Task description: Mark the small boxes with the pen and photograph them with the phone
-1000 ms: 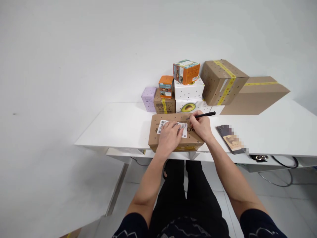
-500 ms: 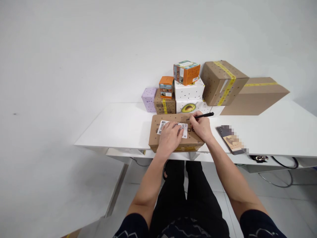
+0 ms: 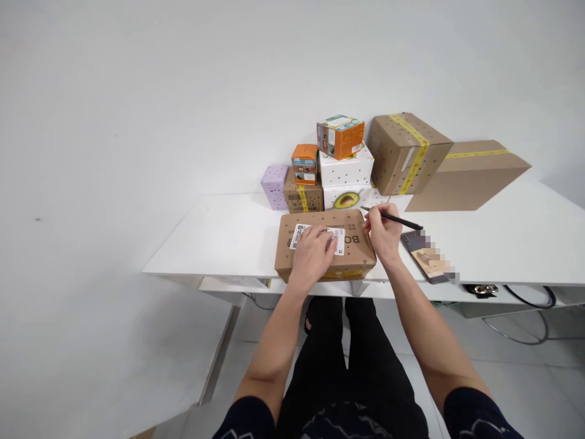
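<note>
Count: 9 boxes, 1 pen, 1 phone, 1 visible shipping label, 2 hands. Boxes on the white desk (image 3: 219, 238): 1 labelled brown carton (image 3: 353, 261) at the front edge. Behind it, 1 lilac box (image 3: 275, 189), 1 small taped brown carton (image 3: 296, 198), 2 orange boxes (smaller (image 3: 304, 163), larger (image 3: 351, 140)), 2 stacked white avocado boxes (upper (image 3: 346, 172), lower (image 3: 356, 198)) and 2 big brown cartons (dotted (image 3: 402, 152), plain-sided (image 3: 475, 180)).

Labelled carton sat under the left hand (image 3: 314, 253), just left of the right hand (image 3: 384, 235). Left hand was flat, fingers over the shipping label (image 3: 340, 241), grasping nothing. Right hand gripped the black pen (image 3: 406, 222) between thumb and fingers at the carton's far right corner; couldn't tell whether the fingertips touched the cardboard. Pen tip showed at that corner, back end sloping down over the top of the phone (image 3: 423, 257), part pixelated.

Vs half a second earlier: right hand had shifted right, off most of the carton top; pen tip had left the printed text, back end had dropped. More of the "BO" print showed. Left hand and carton hadn't moved noticeably.
</note>
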`<state>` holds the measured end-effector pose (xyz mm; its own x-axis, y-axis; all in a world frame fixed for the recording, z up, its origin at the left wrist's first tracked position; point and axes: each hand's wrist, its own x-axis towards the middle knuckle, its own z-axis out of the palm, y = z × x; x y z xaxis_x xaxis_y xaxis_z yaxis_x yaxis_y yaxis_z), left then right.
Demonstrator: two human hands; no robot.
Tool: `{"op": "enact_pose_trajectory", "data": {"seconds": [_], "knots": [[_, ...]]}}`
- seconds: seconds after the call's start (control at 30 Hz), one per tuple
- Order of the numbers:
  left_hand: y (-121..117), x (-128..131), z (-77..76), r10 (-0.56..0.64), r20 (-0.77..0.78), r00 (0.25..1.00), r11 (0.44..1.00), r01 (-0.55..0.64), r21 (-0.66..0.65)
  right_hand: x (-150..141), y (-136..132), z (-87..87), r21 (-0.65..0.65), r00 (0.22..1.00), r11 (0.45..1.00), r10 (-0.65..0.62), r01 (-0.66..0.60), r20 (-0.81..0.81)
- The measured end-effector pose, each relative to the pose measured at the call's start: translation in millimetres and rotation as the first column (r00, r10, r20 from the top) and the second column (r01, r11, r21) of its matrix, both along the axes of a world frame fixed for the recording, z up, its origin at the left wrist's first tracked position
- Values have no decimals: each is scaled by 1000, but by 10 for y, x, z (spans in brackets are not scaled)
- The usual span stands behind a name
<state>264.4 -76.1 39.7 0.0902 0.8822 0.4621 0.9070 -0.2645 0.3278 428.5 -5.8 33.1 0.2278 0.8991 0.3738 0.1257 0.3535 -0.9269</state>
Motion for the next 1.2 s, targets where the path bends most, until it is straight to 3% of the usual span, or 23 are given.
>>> {"op": "enact_pose_trajectory", "data": {"seconds": [0.07, 0.13, 0.17, 0.2, 0.27, 0.33, 0.4, 0.47, 0.6, 0.73, 0.83, 0.9, 1.0, 1.1, 1.2], "knots": [[-1, -2, 1, 5, -2, 1000, 1000, -5, -4, 143, 29, -124, 40, 993, 994, -103, 101, 54], [-2, -2, 3, 7, -6, 1000, 1000, -8, -9, 320, 61, -291, 79, 948, 985, -169, 153, 269], [-2, -1, 5, 8, -7, 1000, 1000, -8, -11, 408, 75, -381, 101, 885, 984, -174, 144, 431], [-3, 1, 8, 8, -9, 1000, 1000, -8, -12, 486, 86, -468, 92, 786, 990, -140, 105, 603], [-5, 5, 17, 9, -10, 1000, 1000, -9, -15, 596, 97, -618, 14, 516, 999, -33, 41, 856], [-9, 10, 28, 12, -12, 1000, 1000, -12, -22, 630, 94, -718, -76, 278, 996, 61, 44, 959], [-12, 13, 37, 15, -16, 1000, 999, -16, -29, 605, 83, -770, -114, 136, 991, 104, 72, 985], [-12, 14, 40, 16, -23, 1000, 1000, -17, -27, 557, 76, -789, -138, 70, 987, 132, 85, 989], [-4, 8, 30, 16, -35, 999, 1000, -16, -5, 540, 89, -807, -163, 95, 985, 156, 62, 983], [0, 4, 18, 13, -38, 999, 1000, -13, -3, 783, 90, -844, -108, 242, 989, 81, 100, 967], [1, 7, 16, 16, -38, 999, 1000, -17, -14, 1111, 42, -861, -44, 364, 955, -69, 295, 929], [1, 10, 19, 20, -35, 999, 1000, -21, -18, 1318, -14, -863, -101, 401, 879, -108, 466, 910], [2, 15, 25, 25, -25, 999, 999, -25, -21, 1502, -99, -865, -292, 439, 771, 18, 566, 898], [1, 19, 32, 25, -20, 999, 999, -26, -32, 1520, -143, -871, -356, 430, 771, 119, 529, 895], [-2, 22, 41, 24, -19, 1000, 999, -24, -41, 1463, -153, -858, -331, 410, 779, 104, 533, 906]]}}
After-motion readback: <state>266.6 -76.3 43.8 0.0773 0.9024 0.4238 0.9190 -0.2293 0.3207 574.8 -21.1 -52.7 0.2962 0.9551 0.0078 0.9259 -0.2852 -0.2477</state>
